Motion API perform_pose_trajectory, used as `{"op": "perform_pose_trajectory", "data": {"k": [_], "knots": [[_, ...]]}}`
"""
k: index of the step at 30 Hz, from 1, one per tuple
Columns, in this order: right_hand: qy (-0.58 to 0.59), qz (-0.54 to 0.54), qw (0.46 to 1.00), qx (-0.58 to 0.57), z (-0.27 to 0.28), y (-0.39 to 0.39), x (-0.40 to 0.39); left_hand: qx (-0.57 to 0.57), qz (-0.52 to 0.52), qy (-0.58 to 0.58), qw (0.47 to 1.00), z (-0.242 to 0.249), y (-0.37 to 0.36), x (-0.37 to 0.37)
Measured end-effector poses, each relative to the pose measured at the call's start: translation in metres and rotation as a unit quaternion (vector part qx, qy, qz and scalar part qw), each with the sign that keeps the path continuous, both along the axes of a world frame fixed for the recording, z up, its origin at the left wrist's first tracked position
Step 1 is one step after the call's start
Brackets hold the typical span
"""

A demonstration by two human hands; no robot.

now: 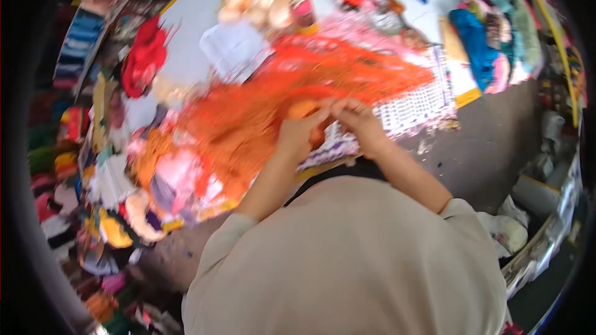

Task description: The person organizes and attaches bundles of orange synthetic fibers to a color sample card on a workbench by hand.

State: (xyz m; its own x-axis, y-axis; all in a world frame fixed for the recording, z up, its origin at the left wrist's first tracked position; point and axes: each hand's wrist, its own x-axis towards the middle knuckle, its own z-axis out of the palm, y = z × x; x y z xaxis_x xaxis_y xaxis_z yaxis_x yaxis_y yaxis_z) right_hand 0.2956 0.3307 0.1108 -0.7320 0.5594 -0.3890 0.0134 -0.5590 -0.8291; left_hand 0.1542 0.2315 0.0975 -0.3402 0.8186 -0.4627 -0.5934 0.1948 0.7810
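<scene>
A large spread of orange stringy material (248,111), which looks like loose yarn, lies over the table in front of me. Over its near edge, my left hand (301,130) is closed around a small orange bundle (302,109), which looks like wound yarn. My right hand (360,124) meets it at the fingertips, thumb and fingers pinched together. Whatever sits in that pinch is too small and blurred to make out. Beneath both hands runs a white dotted cloth (416,108) with a purple and white fringe.
A white table (186,43) with yellow edges carries cream yarn (267,0), a red bundle (146,56), a clear plastic bag (233,49) and a cup (303,13). Blue and green skeins (478,37) lie at right. Shelves of colored yarn (81,37) stand left.
</scene>
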Motion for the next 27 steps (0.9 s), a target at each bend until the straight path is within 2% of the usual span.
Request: {"op": "perform_pose_trajectory", "data": {"k": [2,3,4,5,10,12,17,19,21,22,23,24,27], "knots": [[0.053,-0.010,0.999,-0.004,-0.013,-0.008,0.006,0.014,0.014,-0.021,1.000,-0.003,0.001,0.008],[0.048,0.024,0.999,-0.004,-0.038,-0.005,0.008,0.026,-0.008,-0.018,0.999,-0.003,0.004,0.008],[0.032,0.006,0.999,0.016,-0.020,-0.006,0.009,-0.008,0.017,-0.040,0.999,0.006,0.005,0.013],[0.008,-0.004,1.000,0.006,-0.014,-0.006,0.011,-0.007,0.022,-0.058,0.998,-0.005,0.005,0.013],[0.066,-0.028,0.996,-0.048,0.009,-0.003,0.021,0.053,0.016,-0.149,0.987,-0.004,0.007,0.019],[0.067,-0.029,0.996,-0.048,0.003,-0.002,0.021,0.068,0.020,-0.135,0.988,0.005,0.006,0.022],[0.041,-0.006,0.999,0.023,0.011,-0.007,0.029,0.078,0.019,-0.136,0.987,0.010,0.010,0.025],[0.007,-0.014,0.999,0.030,0.010,-0.005,0.033,0.091,-0.013,-0.073,0.993,0.026,0.015,0.023],[-0.006,-0.023,0.996,0.090,-0.007,-0.004,0.037,0.099,-0.004,-0.122,0.988,0.028,0.019,0.021],[-0.010,-0.056,0.998,0.040,0.000,-0.006,0.035,0.123,-0.019,-0.136,0.983,0.034,0.017,0.019],[-0.031,-0.056,0.997,0.052,0.018,-0.005,0.036,0.131,-0.031,-0.190,0.973,0.025,0.018,0.017],[-0.038,-0.066,0.997,0.027,0.010,-0.003,0.036,0.142,-0.034,-0.189,0.971,0.027,0.016,0.017],[0.020,-0.073,0.997,-0.017,0.018,-0.001,0.033,0.180,-0.041,-0.209,0.960,0.021,0.014,0.016]]}}
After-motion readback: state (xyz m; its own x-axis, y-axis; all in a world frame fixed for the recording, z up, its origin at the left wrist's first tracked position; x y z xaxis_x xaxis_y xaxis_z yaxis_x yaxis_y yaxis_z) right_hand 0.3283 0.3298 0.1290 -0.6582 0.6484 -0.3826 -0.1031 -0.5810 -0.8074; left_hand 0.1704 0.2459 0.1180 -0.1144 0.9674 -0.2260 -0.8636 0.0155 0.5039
